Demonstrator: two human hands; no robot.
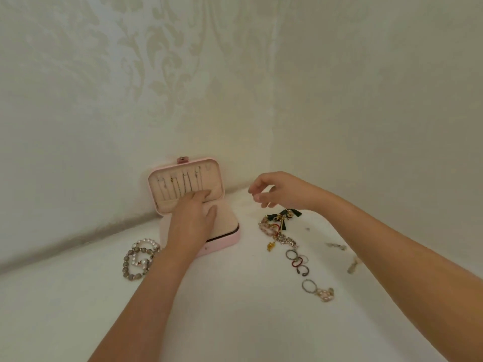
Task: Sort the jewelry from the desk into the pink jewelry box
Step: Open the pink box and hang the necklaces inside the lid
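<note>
I'm reading the pink jewelry box [224,244] as smooth on the outside, leather-like, with a faint shine along its front edge. Its lining [215,182] looks like soft, matt, velvety cloth in pale beige. The chains [186,184] in the lid look like fine metal, barely glinting. The pearl bracelet [147,242] is glossy. The grey bead bracelet [127,263] comes across duller, almost stone-like. The rings [298,259] look like thin metal, some dark, some reddish; too small to say more. The black bow [294,212] looks like matt cloth. The desk [235,309] is white, smooth, matt. The wallpaper [156,61] shows a faint sheen in its leaf pattern.
</note>
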